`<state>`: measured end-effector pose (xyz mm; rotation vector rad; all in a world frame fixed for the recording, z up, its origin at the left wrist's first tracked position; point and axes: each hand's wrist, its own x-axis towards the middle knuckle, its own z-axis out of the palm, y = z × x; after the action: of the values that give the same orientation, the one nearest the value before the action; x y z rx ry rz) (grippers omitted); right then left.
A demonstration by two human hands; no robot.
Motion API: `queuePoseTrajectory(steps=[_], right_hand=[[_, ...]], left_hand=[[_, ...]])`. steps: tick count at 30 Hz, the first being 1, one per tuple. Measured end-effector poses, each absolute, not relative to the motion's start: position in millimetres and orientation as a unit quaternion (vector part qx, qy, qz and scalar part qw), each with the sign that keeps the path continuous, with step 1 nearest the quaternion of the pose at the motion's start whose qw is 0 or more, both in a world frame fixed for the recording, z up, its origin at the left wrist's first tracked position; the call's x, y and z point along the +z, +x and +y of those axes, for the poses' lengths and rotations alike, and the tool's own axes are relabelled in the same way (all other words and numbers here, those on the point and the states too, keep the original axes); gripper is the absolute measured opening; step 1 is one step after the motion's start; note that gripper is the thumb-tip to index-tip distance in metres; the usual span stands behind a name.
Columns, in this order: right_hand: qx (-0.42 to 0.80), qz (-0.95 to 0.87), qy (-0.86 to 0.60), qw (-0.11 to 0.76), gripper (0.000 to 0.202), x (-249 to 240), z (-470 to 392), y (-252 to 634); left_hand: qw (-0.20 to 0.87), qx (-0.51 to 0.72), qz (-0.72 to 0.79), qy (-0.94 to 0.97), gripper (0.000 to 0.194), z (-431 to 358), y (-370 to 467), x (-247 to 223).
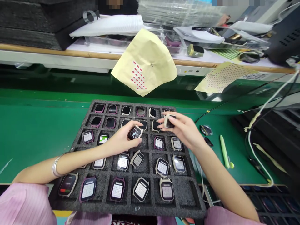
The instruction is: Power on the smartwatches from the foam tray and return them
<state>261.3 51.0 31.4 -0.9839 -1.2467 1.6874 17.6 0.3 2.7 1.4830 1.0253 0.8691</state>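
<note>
A black foam tray (pixel 150 208) with square pockets lies before me, most pockets holding a smartwatch body without a strap. My left hand (pixel 124 137) is closed around a smartwatch (pixel 135 133) whose lit screen shows a clock dial, held over the middle of the tray. Pinched between the thumb and fingers of my right hand (pixel 184 126) is a second smartwatch (pixel 169 121), pale-framed with a dark screen, above the tray's upper right. Several watches in the lower rows, such as a purple one (pixel 117 189), show white lit screens; the upper rows are dark.
A shelf (pixel 98 56) at the back carries papers, plastic trays and a boxy gold watch (pixel 195 50). Yellow sticker sheets (pixel 154 62) hang off its edge. Right of the tray lie a green pen-like tool (pixel 224 151), a coiled cable (pixel 206 129) and hanging cables (pixel 252 140).
</note>
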Motion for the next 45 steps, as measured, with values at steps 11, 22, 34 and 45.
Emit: queuePoseTrajectory(steps=[11,22,34,45], right_hand=[[0.813,-0.421,-0.278,0.289,0.044,12.5,45.3,242.5],[0.806,-0.425,-0.259,0.322,0.037,1.8,37.6,243.5],[0.805,-0.422,-0.268,0.319,0.036,8.5,34.8,241.8],[0.786,-0.438,-0.295,0.321,0.034,6.8,34.8,244.5]], left_hand=[[0.605,0.380,0.462,0.525,0.040,9.2,20.2,3.9],[0.644,0.355,0.452,0.505,0.043,3.2,21.2,5.4],[0.623,0.354,0.445,0.537,0.039,-0.3,20.6,2.8],[0.612,0.348,0.446,0.553,0.040,0.1,20.1,3.4]])
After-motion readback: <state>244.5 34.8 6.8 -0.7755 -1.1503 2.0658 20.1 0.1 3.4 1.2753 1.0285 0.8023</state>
